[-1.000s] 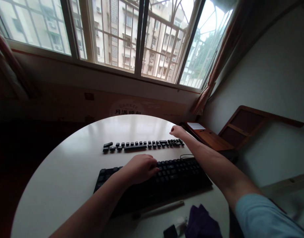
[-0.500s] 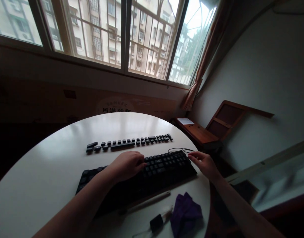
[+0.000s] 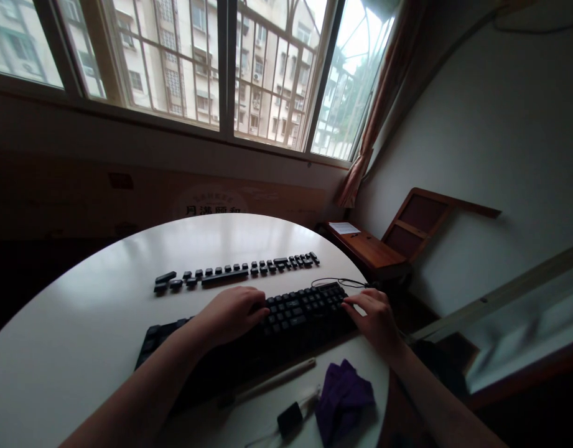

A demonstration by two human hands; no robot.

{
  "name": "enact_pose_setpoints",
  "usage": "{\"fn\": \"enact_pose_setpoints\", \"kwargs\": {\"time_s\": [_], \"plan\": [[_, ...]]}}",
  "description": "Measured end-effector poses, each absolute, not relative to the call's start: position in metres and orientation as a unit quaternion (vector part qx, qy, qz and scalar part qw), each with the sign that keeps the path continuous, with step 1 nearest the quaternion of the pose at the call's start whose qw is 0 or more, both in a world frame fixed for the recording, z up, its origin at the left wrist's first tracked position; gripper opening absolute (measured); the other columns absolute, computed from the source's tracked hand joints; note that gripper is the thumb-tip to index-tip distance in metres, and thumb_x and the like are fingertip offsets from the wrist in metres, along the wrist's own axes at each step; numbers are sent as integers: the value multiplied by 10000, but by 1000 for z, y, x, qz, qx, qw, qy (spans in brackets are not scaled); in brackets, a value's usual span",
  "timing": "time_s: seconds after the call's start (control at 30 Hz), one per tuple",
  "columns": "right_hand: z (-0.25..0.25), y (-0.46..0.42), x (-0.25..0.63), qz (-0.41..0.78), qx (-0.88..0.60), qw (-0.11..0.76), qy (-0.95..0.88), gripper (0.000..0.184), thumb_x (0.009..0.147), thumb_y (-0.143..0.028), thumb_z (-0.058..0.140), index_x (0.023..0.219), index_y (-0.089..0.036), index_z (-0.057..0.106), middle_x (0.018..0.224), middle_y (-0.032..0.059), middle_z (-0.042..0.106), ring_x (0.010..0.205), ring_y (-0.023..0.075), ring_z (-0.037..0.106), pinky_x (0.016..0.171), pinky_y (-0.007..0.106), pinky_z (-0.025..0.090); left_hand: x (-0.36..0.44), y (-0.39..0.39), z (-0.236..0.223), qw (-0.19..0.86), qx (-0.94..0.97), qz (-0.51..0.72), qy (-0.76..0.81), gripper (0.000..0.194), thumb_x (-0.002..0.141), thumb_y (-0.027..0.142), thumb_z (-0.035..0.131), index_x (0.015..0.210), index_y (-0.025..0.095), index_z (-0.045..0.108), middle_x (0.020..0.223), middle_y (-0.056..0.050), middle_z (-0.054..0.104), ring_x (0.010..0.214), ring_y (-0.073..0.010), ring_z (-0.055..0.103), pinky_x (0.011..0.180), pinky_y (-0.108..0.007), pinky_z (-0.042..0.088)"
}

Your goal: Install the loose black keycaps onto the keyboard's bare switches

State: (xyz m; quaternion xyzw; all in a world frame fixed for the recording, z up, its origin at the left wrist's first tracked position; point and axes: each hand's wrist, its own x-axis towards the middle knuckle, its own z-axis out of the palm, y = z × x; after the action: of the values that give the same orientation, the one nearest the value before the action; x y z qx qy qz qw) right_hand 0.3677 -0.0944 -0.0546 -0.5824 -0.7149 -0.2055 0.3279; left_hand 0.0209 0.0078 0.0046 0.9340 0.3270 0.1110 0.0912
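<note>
A black keyboard lies slantwise on a round white table. Keycaps fill much of its visible right part; its lower strip is dark and hard to read. My left hand rests across the middle of the keyboard, fingers curled down onto its far side and mostly hidden. At the right end my right hand has thumb and fingertips brought together over the last keys. Whatever is between those fingertips is too small to make out. Beyond the keyboard, loose black keycaps stand in rows, with a long bar-shaped one among them.
Near the front lie a slim brush-like tool, a small tool with a black block and wire parts, and a crumpled purple cloth. A cable loops behind the keyboard. A wooden chair stands past the table's right edge.
My right hand has come slightly inward and down at the keyboard's right end, its fingers more bent. My left hand stays on the keyboard. The whole view has shifted a little.
</note>
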Motion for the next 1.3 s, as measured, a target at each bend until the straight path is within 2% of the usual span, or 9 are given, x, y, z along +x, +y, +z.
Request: {"fn": "enact_pose_setpoints", "kwargs": {"time_s": [0.13,0.33,0.5,0.77,1.3], "plan": [[-56,-98,366,-222,-575,312,-723,119,906,-283,660,960,-257,763,934,38,762,961,260,627,913,442,402,20,9,4,95,935,115,322,217,902,338,519,771,193,613,795,-52,640,735,-199,577,641,-287,366],[-61,-101,371,-199,-563,315,-738,257,910,-196,606,1117,-272,738,1052,49,745,998,256,628,905,442,444,19,8,4,98,935,121,318,212,898,336,515,768,198,609,792,-46,638,738,-198,579,647,-288,370],[-65,-97,377,-164,-565,343,-732,245,920,-225,608,1122,-276,737,1035,64,741,994,263,637,882,451,491,19,7,5,98,935,122,318,219,895,337,512,761,194,609,784,-46,638,718,-187,570,636,-288,370],[-71,-92,384,-119,-557,368,-735,230,910,-240,635,1108,-280,746,1078,62,741,1044,261,637,929,469,513,21,8,6,101,934,126,320,224,884,342,515,738,194,599,760,-46,635,695,-181,559,624,-286,370],[-66,-94,378,-99,-549,354,-750,255,943,-206,560,1154,-254,694,1135,72,710,1093,263,626,968,462,510,20,12,1,108,933,127,319,235,900,353,517,748,201,611,770,-41,635,702,-189,569,630,-288,361]]}}
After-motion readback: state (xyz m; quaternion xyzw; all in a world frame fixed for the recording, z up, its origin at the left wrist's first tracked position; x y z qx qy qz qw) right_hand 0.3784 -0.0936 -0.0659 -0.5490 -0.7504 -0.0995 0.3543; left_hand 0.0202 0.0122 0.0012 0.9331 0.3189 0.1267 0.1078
